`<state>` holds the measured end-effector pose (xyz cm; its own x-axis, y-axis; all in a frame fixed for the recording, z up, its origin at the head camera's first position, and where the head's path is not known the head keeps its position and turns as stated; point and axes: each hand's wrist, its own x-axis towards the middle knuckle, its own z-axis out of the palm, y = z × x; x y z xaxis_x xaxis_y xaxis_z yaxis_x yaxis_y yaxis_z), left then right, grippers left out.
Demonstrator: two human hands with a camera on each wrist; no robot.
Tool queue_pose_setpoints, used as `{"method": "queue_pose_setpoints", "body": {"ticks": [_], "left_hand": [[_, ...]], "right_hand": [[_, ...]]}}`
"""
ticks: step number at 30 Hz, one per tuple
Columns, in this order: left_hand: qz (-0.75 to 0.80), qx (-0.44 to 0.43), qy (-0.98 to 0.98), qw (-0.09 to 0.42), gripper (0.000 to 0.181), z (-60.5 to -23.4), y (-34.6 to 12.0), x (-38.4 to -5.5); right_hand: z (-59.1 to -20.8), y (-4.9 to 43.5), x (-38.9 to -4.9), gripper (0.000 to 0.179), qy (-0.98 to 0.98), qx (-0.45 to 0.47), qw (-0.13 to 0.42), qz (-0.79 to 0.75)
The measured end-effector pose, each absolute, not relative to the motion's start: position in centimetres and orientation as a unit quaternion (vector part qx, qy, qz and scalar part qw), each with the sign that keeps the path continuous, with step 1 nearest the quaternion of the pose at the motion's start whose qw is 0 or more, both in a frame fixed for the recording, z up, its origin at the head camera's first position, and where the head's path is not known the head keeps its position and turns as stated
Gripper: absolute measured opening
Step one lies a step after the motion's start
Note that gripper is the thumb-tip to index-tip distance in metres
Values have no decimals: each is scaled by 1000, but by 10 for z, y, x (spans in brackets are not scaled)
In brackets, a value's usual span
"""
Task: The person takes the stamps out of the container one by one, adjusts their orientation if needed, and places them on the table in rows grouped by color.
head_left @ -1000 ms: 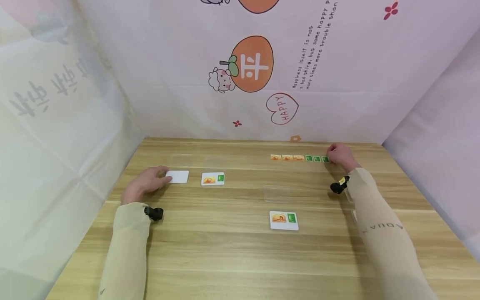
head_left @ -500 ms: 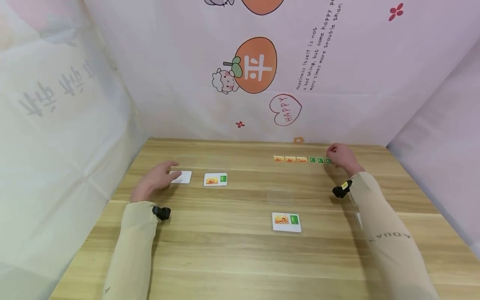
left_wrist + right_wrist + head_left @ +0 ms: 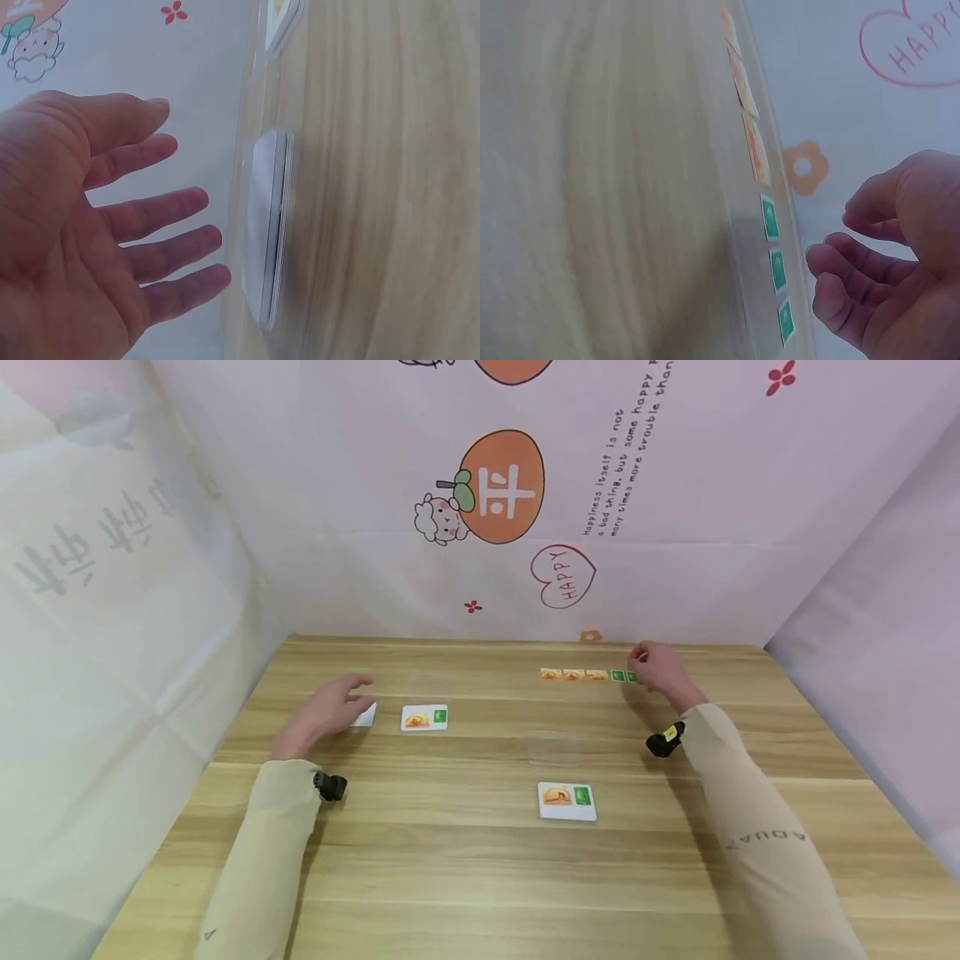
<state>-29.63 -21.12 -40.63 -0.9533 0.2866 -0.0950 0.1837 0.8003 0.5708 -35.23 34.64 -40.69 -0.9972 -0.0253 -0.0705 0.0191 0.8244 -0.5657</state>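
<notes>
My left hand (image 3: pixel 322 714) hovers over a white card stack (image 3: pixel 365 717), covering part of it. In the left wrist view the fingers are spread and relaxed, apart from the stack (image 3: pixel 262 232). Just to the right lies a white-bordered card (image 3: pixel 424 717) with an orange picture and a green square. My right hand (image 3: pixel 663 672) is above the right end of a row of small stickers or tiles. Its fingers bend loosely, with nothing visible between them. The row has orange picture pieces (image 3: pixel 573 675) and green squares (image 3: pixel 770 217); the last green one is hidden in the head view.
Another card stack (image 3: pixel 566 802) with an orange picture and green square lies nearer the front. Behind it is a faint clear rectangular plate (image 3: pixel 555 748). A printed cloth wall (image 3: pixel 375 560) rises along the table's back edge.
My left hand has come off the white stack's left edge and moved right, over it. My right hand has shifted left along the row, covering the end green square.
</notes>
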Motion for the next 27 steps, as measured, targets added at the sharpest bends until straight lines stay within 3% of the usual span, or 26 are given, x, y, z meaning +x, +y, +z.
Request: {"method": "queue_pose_setpoints", "body": {"ticks": [11, 27], "left_hand": [[298, 151, 939, 86, 49, -402, -190, -296], [334, 139, 924, 122, 51, -400, -155, -292]], "right_hand": [[-405, 326, -348, 31, 959, -11, 33, -282], [-406, 278, -348, 26, 948, -43, 26, -314]]}}
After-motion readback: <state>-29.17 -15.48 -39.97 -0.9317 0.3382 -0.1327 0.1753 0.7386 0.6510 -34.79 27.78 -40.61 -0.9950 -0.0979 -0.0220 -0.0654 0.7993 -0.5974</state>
